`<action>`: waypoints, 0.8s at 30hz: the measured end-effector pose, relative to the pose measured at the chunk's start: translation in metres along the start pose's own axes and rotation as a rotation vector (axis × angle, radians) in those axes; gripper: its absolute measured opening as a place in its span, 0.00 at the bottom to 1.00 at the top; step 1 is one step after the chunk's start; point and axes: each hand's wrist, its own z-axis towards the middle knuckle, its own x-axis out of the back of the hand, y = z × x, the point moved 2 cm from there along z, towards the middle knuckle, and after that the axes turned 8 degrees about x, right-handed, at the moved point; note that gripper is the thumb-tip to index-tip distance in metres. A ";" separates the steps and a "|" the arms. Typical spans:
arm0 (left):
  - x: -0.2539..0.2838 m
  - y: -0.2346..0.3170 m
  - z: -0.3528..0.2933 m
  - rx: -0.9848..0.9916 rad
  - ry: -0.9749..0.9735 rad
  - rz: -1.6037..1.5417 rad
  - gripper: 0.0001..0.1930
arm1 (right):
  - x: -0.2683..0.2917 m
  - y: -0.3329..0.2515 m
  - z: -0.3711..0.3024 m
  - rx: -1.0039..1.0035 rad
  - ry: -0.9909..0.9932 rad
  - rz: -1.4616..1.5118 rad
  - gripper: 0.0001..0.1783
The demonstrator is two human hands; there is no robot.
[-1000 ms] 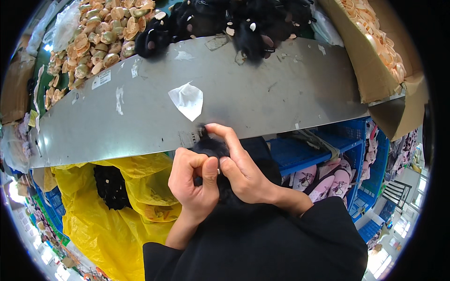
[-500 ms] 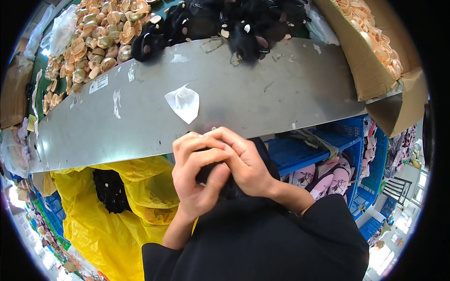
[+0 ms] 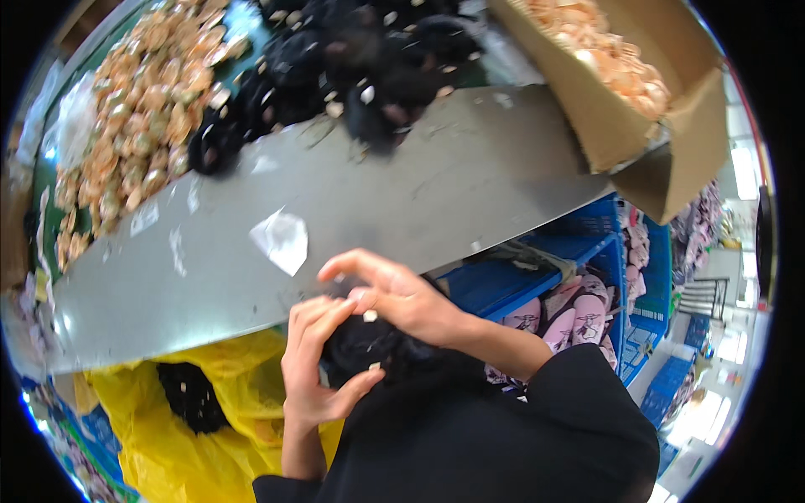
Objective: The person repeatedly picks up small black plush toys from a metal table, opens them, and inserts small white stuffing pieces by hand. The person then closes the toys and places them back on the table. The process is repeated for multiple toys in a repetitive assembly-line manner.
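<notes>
In front of my chest is a black fuzzy piece (image 3: 356,342) with small pale tabs on it. My left hand (image 3: 314,356) curves round its left side, with the thumb below and the fingers above. Over its upper edge, my right hand (image 3: 402,300) has a bent index finger and thumb, the thumb tip meeting the left fingertips. The piece's right and lower parts blend into my black clothing. Beyond my hands, a white scrap (image 3: 283,241) lies on the grey metal table edge (image 3: 394,193).
Black fuzzy pieces (image 3: 335,67) are heaped at the back, beside a pile of peach and gold rounded shells (image 3: 151,101). A cardboard box (image 3: 625,155) of peach parts stands right. Below are a yellow bag (image 3: 251,386) holding black pieces and a blue rack (image 3: 503,281) with pink printed items.
My hands have moved slightly down and left in view, and the fingers have spread, uncovering more of the black piece. The table appears tilted as the view turned.
</notes>
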 end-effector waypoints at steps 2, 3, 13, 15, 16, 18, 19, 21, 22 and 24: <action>-0.005 -0.005 -0.003 -0.003 -0.021 0.020 0.38 | 0.008 0.010 0.000 -0.038 -0.075 0.010 0.24; -0.006 -0.005 -0.003 -0.007 -0.020 0.043 0.38 | 0.009 0.014 -0.001 -0.062 -0.117 0.015 0.24; -0.016 -0.009 -0.008 0.093 0.125 -0.065 0.41 | 0.048 -0.107 0.006 0.320 0.060 -1.167 0.12; -0.019 0.001 -0.008 0.152 0.237 -0.197 0.41 | 0.080 -0.186 0.022 0.695 0.315 -1.519 0.12; -0.018 0.002 -0.009 0.174 0.302 -0.206 0.43 | 0.092 -0.221 0.038 0.681 0.514 -1.681 0.12; -0.016 -0.001 -0.012 0.180 0.358 -0.243 0.43 | 0.149 -0.294 0.069 0.610 0.656 -2.109 0.11; -0.014 -0.004 -0.013 0.174 0.402 -0.238 0.44 | 0.172 -0.321 0.087 0.402 0.612 -2.217 0.12; -0.018 0.000 -0.009 0.182 0.419 -0.210 0.46 | 0.235 -0.359 0.099 0.216 0.521 -2.498 0.11; -0.017 0.000 -0.009 0.196 0.456 -0.180 0.47 | 0.241 -0.358 0.115 0.011 0.464 -2.525 0.10; -0.022 0.002 -0.005 0.190 0.492 -0.158 0.46 | 0.262 -0.351 0.124 0.073 0.376 -2.550 0.10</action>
